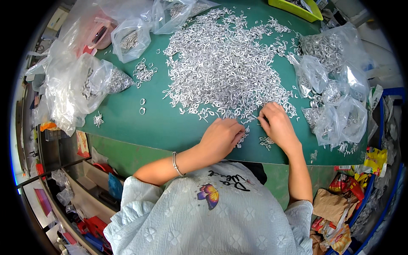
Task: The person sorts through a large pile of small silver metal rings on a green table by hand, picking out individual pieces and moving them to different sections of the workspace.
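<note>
A broad pile of small silver metal pieces [225, 63], many of them loop-shaped, is spread over the green tabletop [127, 127]. At the pile's near edge lies my left hand [219, 138], its fingers curled and thumb drawn in; what they hold, if anything, is hidden. Just right of it, my right hand [278, 127] has its thumb and forefinger closed around what looks like one small silver piece at the pile's edge. Between the hands is a short row of small pieces [242, 139]. A little heap of thin pieces [266, 142] sits below my right hand.
Clear plastic bags of metal parts stand at the left [119, 80] and right [325, 51]. A yellow-green tray [312, 12] is at the far right. Ring-shaped pieces [144, 72] lie left of the pile. The table's front edge runs close to my body.
</note>
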Demonstrator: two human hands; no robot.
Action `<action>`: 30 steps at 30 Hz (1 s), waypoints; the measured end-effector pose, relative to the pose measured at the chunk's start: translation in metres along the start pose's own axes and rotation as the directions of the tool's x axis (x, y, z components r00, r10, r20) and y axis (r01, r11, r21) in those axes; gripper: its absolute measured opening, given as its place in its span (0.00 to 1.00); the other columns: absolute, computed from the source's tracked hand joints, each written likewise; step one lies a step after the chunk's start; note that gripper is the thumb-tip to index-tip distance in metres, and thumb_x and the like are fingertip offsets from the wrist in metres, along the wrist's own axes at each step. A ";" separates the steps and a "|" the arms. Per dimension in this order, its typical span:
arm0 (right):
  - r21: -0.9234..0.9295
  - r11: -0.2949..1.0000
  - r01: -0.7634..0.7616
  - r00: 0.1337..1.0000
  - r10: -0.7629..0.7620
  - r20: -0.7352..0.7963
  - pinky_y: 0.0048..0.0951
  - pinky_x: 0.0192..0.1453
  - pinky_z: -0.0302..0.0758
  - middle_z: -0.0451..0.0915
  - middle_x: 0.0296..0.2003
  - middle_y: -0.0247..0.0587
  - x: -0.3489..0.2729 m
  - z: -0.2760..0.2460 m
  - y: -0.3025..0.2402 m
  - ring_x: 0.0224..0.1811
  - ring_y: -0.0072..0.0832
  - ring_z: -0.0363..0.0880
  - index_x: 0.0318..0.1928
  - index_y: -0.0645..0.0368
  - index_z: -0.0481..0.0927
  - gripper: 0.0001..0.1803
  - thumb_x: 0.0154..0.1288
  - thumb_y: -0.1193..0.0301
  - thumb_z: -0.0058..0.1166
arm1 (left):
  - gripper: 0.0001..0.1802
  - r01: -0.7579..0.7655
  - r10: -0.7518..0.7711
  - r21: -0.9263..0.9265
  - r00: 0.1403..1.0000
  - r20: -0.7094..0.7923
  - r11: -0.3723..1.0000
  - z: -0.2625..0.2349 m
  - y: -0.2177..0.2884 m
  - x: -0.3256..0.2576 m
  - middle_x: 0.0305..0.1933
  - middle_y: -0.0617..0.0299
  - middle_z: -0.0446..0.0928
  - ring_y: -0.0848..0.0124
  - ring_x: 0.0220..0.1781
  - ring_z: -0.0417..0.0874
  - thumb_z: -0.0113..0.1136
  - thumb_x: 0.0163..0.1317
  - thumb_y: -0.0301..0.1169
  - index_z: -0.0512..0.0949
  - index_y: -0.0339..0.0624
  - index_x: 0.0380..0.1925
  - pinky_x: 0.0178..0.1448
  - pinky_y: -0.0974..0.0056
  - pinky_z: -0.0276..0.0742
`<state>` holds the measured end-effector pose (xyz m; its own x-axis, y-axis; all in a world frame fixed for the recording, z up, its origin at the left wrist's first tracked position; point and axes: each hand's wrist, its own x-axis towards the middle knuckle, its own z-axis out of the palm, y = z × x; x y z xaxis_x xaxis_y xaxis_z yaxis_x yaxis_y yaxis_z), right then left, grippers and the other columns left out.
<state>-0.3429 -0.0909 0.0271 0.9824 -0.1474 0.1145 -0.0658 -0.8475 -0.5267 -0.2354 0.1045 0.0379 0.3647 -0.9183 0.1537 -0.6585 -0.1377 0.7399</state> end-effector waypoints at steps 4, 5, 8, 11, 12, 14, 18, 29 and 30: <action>0.029 0.999 -0.040 0.996 0.042 -0.077 0.40 0.46 0.69 0.73 0.34 0.42 -0.005 -0.004 0.002 0.41 0.41 0.72 0.31 0.61 0.76 0.07 0.53 0.77 0.62 | 0.07 -0.062 0.063 0.016 0.996 -0.063 0.998 0.014 -0.001 -0.004 0.32 0.57 0.76 0.57 0.36 0.78 0.61 0.57 0.25 0.79 0.39 0.37 0.40 0.56 0.69; -0.001 1.000 -0.008 0.997 0.008 -0.083 0.40 0.46 0.69 0.73 0.33 0.42 -0.005 -0.002 -0.001 0.41 0.41 0.72 0.30 0.61 0.76 0.07 0.53 0.77 0.61 | 0.08 -0.087 0.089 0.029 0.993 -0.077 0.996 0.021 -0.001 -0.004 0.33 0.57 0.76 0.58 0.37 0.78 0.60 0.57 0.25 0.79 0.39 0.38 0.41 0.56 0.69; -0.075 0.996 0.043 0.995 -0.050 -0.090 0.40 0.45 0.69 0.72 0.33 0.43 -0.002 0.000 -0.011 0.40 0.42 0.71 0.30 0.61 0.75 0.06 0.54 0.78 0.60 | 0.10 -0.139 0.142 0.092 0.990 -0.023 0.986 0.040 0.009 0.005 0.33 0.57 0.75 0.58 0.38 0.77 0.59 0.57 0.24 0.78 0.39 0.40 0.42 0.56 0.68; -0.108 0.994 0.013 0.997 -0.022 -0.077 0.40 0.45 0.69 0.72 0.32 0.46 -0.006 0.000 -0.004 0.38 0.45 0.71 0.30 0.63 0.75 0.05 0.56 0.78 0.58 | 0.11 -0.178 0.177 0.150 0.984 0.020 0.973 0.065 0.003 0.003 0.36 0.58 0.73 0.60 0.40 0.74 0.59 0.57 0.26 0.78 0.40 0.41 0.44 0.57 0.66; -0.070 0.998 0.004 0.995 -0.012 -0.104 0.40 0.46 0.69 0.73 0.31 0.46 -0.008 -0.001 -0.001 0.38 0.45 0.71 0.30 0.64 0.74 0.05 0.55 0.78 0.58 | 0.11 -0.196 0.195 0.162 0.981 0.024 0.967 0.069 0.003 0.004 0.36 0.58 0.72 0.60 0.41 0.74 0.59 0.57 0.26 0.78 0.41 0.42 0.44 0.58 0.66; 0.017 1.000 -0.013 0.996 0.014 -0.094 0.40 0.46 0.70 0.74 0.31 0.46 -0.013 -0.005 -0.002 0.39 0.46 0.72 0.31 0.64 0.76 0.06 0.54 0.79 0.59 | 0.13 -0.156 0.151 0.144 0.987 0.049 0.977 0.068 0.007 -0.002 0.41 0.58 0.72 0.61 0.45 0.73 0.59 0.57 0.26 0.77 0.40 0.43 0.46 0.58 0.66; 0.095 0.995 0.016 0.997 -0.008 -0.083 0.38 0.49 0.70 0.77 0.35 0.45 -0.018 -0.013 -0.011 0.42 0.44 0.74 0.37 0.64 0.79 0.09 0.53 0.80 0.61 | 0.16 -0.237 0.256 0.233 0.965 -0.052 0.943 0.048 0.003 -0.004 0.50 0.57 0.72 0.61 0.55 0.73 0.60 0.57 0.27 0.76 0.39 0.47 0.51 0.58 0.66; 0.076 0.991 -0.110 0.951 0.127 -0.282 0.37 0.50 0.71 0.80 0.37 0.44 -0.054 -0.019 -0.002 0.43 0.42 0.76 0.36 0.64 0.81 0.06 0.56 0.81 0.59 | 0.16 -0.238 0.240 0.105 0.971 -0.007 0.965 0.043 -0.016 -0.025 0.53 0.50 0.72 0.53 0.59 0.72 0.59 0.55 0.23 0.76 0.36 0.46 0.61 0.52 0.66; 0.060 0.991 -0.118 0.949 0.131 -0.288 0.36 0.49 0.71 0.80 0.38 0.43 -0.060 -0.017 -0.004 0.42 0.41 0.76 0.36 0.63 0.81 0.07 0.55 0.81 0.59 | 0.17 -0.242 0.244 0.091 0.970 -0.015 0.966 0.043 -0.017 -0.027 0.54 0.49 0.71 0.53 0.59 0.72 0.58 0.54 0.24 0.76 0.35 0.46 0.61 0.52 0.66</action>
<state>-0.4042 -0.0877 0.0364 0.8731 -0.3975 0.2823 -0.1711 -0.7920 -0.5860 -0.2622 0.1158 -0.0072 0.2030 -0.9185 0.3394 -0.7843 0.0550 0.6180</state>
